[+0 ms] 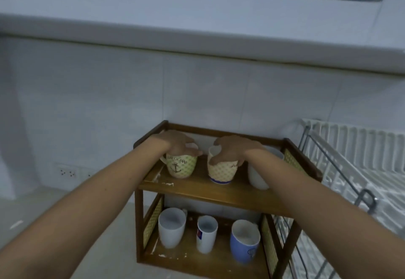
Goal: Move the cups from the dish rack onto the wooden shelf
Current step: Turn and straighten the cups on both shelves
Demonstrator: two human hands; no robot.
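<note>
A: On the top tier of the wooden shelf (pixel 197 189), what writing could be read?

B: The anchor cup (pixel 180 166) at nine o'clock carried upside-down lettering ending in "OCEAN" over a dark anchor. The patterned cup (pixel 221 172) beside it showed only a blurred scrawl at its three o'clock edge.

A: And the hands?

B: The left hand (pixel 175 144) lay palm-down over the anchor cup's rim, fingers curled and clamped on it. The right hand (pixel 232 150) gripped the patterned cup's rim from above, thumb on the near wall, fingers round the far side. Both forearms stretched in from six o'clock.

A: Other cups?

B: A white cup (pixel 257 177) stood at three o'clock, partly behind the right wrist. Below sat a white mug (pixel 171 227), a tall mug (pixel 206 236) and a blue mug (pixel 245 240). The dish rack (pixel 355 162) stood at three o'clock of the shelf.
</note>
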